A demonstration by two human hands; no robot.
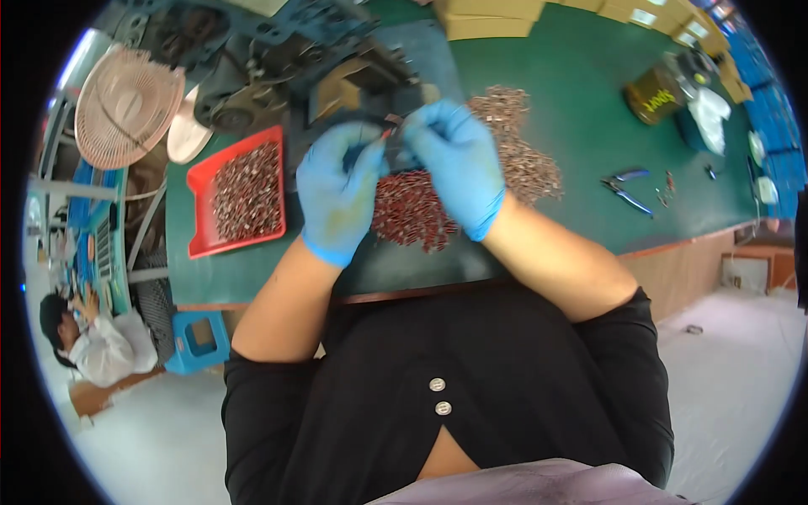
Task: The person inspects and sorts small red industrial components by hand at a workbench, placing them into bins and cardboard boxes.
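Note:
My left hand wears a blue glove and is closed in a pinch on a small red-tipped part. Just right of it, my gloved right hand is also pinched shut, its fingertips close to that part. What the right fingers hold is too small to make out. Both hands are in front of a dark metal machine. Below and between them spreads a pile of small red parts on the green table. A heap of copper-coloured parts lies beyond my right hand.
A red tray full of small parts sits at left, near a pink fan. Blue-handled pliers and a jar are at right. Cardboard boxes stand at the back. A person sits far left by a blue stool.

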